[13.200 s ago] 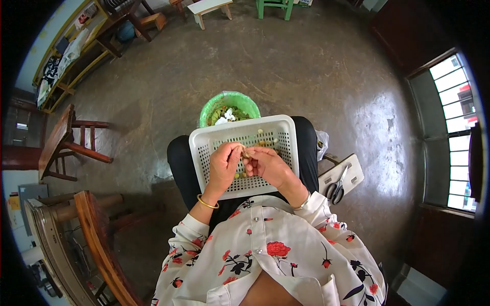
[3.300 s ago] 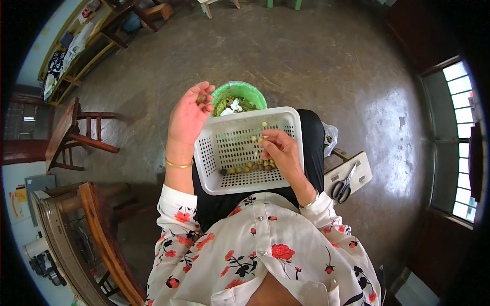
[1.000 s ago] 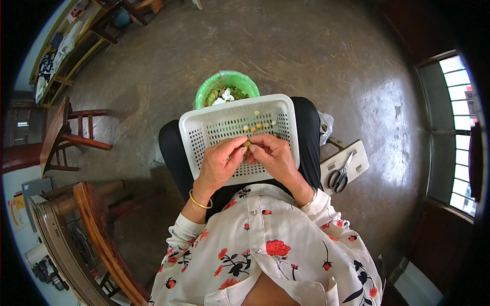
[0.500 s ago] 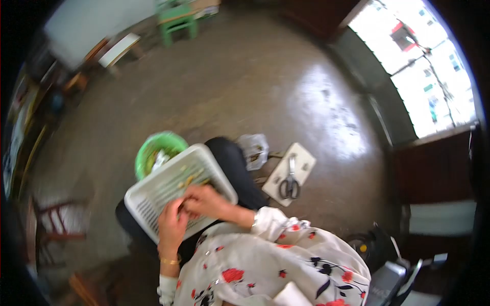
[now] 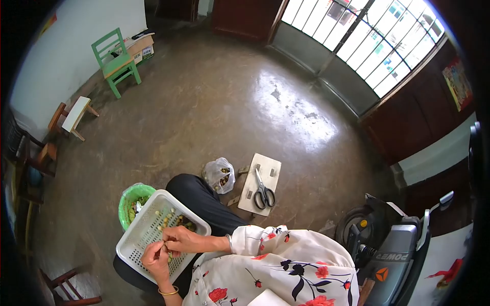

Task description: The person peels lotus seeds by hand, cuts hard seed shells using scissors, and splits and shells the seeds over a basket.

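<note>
A white plastic basket (image 5: 133, 232) with slotted sides rests tilted on my lap. Small pale round pieces (image 5: 164, 220) and a cluster of darker brown ones (image 5: 185, 222) lie in it. My left hand (image 5: 156, 258) and my right hand (image 5: 179, 239) meet above the basket's near part, fingertips pinched together. Whatever they pinch is too small and too covered to name. Beyond the basket, a green bin (image 5: 125, 210) lined with a thin bag contains greenish scraps.
A low white-topped stool (image 5: 270, 178) carries black-handled scissors (image 5: 262, 193). Beside it sits a clear plastic bag (image 5: 214, 171) with brown pieces. A grey electric scooter (image 5: 393, 255) stands at right. A green chair (image 5: 115, 65) and a small bench (image 5: 76, 115) line the left wall.
My view has turned, so the basket, bin and stool appear lower and further left, and the room looks sharper. My hands stay pinched together over the basket.
</note>
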Demonstrator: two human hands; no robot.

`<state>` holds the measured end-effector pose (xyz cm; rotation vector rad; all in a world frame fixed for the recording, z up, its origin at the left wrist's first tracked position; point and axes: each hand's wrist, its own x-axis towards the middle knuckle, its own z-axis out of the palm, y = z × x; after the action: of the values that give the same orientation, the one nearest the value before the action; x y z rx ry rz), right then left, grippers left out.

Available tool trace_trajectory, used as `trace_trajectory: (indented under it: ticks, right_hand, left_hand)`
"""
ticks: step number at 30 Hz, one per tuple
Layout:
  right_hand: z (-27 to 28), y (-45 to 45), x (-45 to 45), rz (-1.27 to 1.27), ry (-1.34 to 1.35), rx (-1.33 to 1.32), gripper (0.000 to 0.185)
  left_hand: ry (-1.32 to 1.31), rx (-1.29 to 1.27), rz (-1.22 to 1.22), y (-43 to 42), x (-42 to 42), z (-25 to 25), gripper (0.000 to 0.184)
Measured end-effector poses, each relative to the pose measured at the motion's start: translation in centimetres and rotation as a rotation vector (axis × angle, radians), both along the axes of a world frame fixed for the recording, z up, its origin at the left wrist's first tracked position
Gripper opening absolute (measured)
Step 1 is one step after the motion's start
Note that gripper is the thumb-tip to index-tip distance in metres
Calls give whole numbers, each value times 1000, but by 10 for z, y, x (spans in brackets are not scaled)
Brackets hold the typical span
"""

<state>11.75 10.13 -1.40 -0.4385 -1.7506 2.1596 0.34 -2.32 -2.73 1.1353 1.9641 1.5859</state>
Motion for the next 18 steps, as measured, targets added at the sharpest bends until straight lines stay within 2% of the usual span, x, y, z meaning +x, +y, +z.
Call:
trace_trajectory:
  ticks: [2, 3, 5, 10, 13, 15, 16, 18]
  right_hand:
    - [-5, 0, 1, 4, 11, -23, 11]
    - [-6, 0, 2, -7, -9, -36, 11]
    - [-8, 1, 4, -14, -27, -55, 11]
    - [-5, 9, 4, 101, -148, -5, 10]
    - [-5, 7, 3, 59, -124, -20, 12]
    - [-10, 5, 3, 53, -87, 27, 12]
    - [-8, 3, 2, 34, -65, 74, 13]
    - [-10, 2, 3, 18, -62, 75, 15]
  left_hand:
    - [-126, 47, -71, -2, -4, -6, 15]
    - [-124, 46, -71, -2, -4, -4, 15]
    - [-129, -122, -108, -3, -2, 0, 16]
    - [-18, -177, -157, -1, 1, 11, 20]
    - [-69, -232, -177, -4, 0, 11, 15]
    - [-135, -155, -184, -8, -2, 0, 16]
    - [-125, -167, -154, -8, -3, 1, 16]
    - [79, -114, -163, -5, -1, 2, 15]
